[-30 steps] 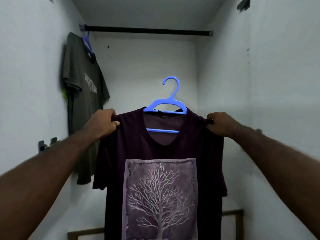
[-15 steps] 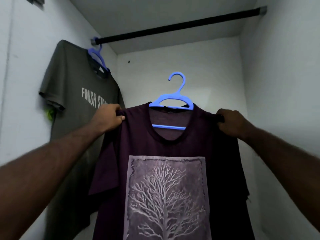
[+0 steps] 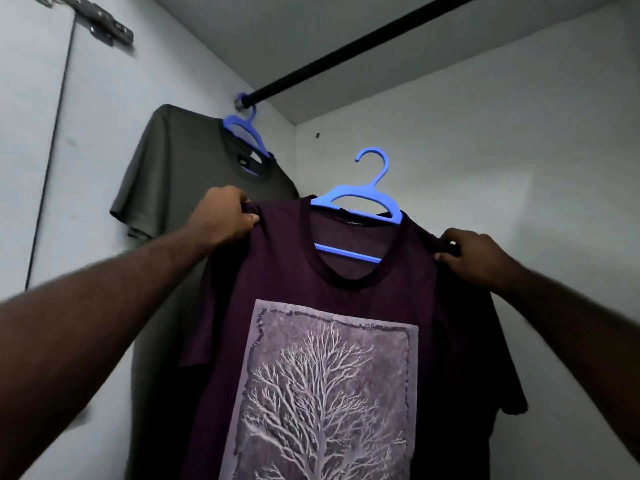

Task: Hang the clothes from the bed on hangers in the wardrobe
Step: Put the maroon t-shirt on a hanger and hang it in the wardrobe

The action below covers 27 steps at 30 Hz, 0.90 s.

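A dark purple T-shirt (image 3: 284, 271) with a pale tree print sits on a blue hanger (image 3: 360, 199), held up inside the wardrobe. My left hand (image 3: 221, 216) grips its left shoulder and my right hand (image 3: 474, 254) grips its right shoulder. The hanger's hook points up and hangs free, well below the black rail (image 3: 346, 51). The hanger's arms are mostly hidden inside the shirt.
A grey T-shirt (image 3: 180, 174) hangs on another blue hanger (image 3: 246, 133) at the rail's left end, against the left wall. White wardrobe walls close in on both sides and behind. A metal hinge (image 3: 93, 19) sits at the upper left.
The view has tilted up and to the left, bringing the rail and grey shirt closer. Both hands have lifted the purple shirt on its hanger a little higher toward the rail.
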Tool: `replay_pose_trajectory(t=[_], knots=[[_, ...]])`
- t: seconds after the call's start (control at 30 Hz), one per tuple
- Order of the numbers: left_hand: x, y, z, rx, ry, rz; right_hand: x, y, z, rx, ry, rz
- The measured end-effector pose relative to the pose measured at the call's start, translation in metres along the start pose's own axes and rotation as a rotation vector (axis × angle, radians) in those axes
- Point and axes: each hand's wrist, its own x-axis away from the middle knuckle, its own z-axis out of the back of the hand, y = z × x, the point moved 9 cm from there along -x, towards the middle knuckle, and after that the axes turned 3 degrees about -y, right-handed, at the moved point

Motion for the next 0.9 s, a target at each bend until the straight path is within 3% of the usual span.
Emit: replay_pose_trajectory(t=[0.27, 0.9], knots=[[-0.038, -0.027, 0.019, -0.032, 0.036, -0.001, -0.081, -0.035, -0.025, 0.129, 0.081, 0.095], [-0.173, -0.075, 0.052, -0.178, 0.219, -0.003, -0.256, -0.121, -0.090, 0.264, 0.061, 0.131]])
